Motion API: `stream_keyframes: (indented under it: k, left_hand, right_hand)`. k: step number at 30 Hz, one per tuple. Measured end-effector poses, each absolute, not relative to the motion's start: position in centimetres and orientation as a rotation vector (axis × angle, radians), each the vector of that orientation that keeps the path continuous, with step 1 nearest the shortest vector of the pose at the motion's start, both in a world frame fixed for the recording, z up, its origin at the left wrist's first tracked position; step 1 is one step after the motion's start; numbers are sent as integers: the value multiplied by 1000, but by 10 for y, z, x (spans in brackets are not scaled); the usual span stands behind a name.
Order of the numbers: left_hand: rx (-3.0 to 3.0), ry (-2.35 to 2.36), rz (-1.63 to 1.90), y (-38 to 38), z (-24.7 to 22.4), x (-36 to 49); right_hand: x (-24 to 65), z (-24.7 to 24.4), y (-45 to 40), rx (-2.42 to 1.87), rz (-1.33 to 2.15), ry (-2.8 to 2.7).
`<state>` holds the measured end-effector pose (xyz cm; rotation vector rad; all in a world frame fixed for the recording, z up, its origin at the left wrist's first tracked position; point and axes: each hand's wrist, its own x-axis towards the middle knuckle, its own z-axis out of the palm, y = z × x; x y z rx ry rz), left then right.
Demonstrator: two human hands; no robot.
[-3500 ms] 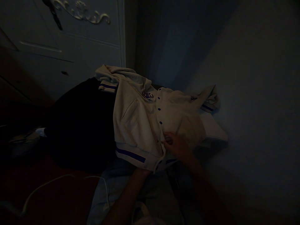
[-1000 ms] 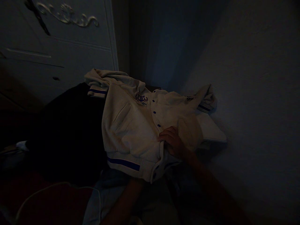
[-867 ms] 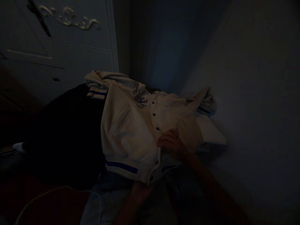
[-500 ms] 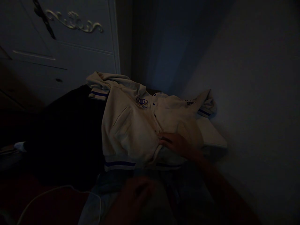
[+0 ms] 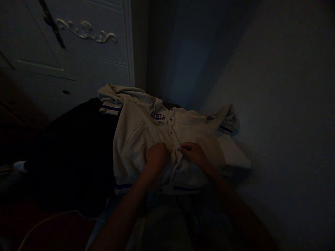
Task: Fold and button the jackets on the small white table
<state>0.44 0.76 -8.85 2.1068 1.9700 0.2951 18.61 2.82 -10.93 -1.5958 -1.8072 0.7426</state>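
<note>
The left hand [image 5: 157,155] is curled into a fist on the jacket [image 5: 136,146], just left of its front opening; its fingertips are hidden, so I cannot tell whether it grips cloth. The right hand [image 5: 194,153], just right of the opening, pinches the front edge between thumb and fingers. The jacket lies front up under both hands, collar far, hem near.

At the near left, a thin, pale cable [image 5: 49,219] curves over a dark red surface [image 5: 39,205]. Beyond it rises a rounded black bulk [image 5: 73,157], its material lost in the gloom. At the far left stands a panelled door [image 5: 99,62] with a long, dark handle [image 5: 53,24] and raised, shell-centred scrollwork [image 5: 89,33].

The jacket is matte, cream cloth, softly creased. Its left cuff [image 5: 110,110], folded inward, carries a blue stripe; rightward come a slanted pocket slit [image 5: 134,133], an embroidered emblem [image 5: 157,116] and small round snaps [image 5: 171,119]. Blue also stripes the hem [image 5: 186,188] and the right cuff [image 5: 225,129]. A flat, straight-edged white slab [image 5: 232,153] juts from under the right side, near a plain grey wall [image 5: 288,104].
</note>
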Motion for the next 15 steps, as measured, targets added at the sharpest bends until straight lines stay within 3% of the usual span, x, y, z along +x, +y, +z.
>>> stream_keyframes:
  k: [4,11,15]
  left_hand:
    - [2095,1912,362,9,-89,-1]
    - [1614,1503,1172,16,-111,-5]
    - [1282,1334,1184,20,-119,-5]
  right_hand:
    - [181,-110,29,-1521,918,-1641]
    - [165,-105,26,-1461,978,-1382]
    - [157,-109,25,-1406,905,-1316]
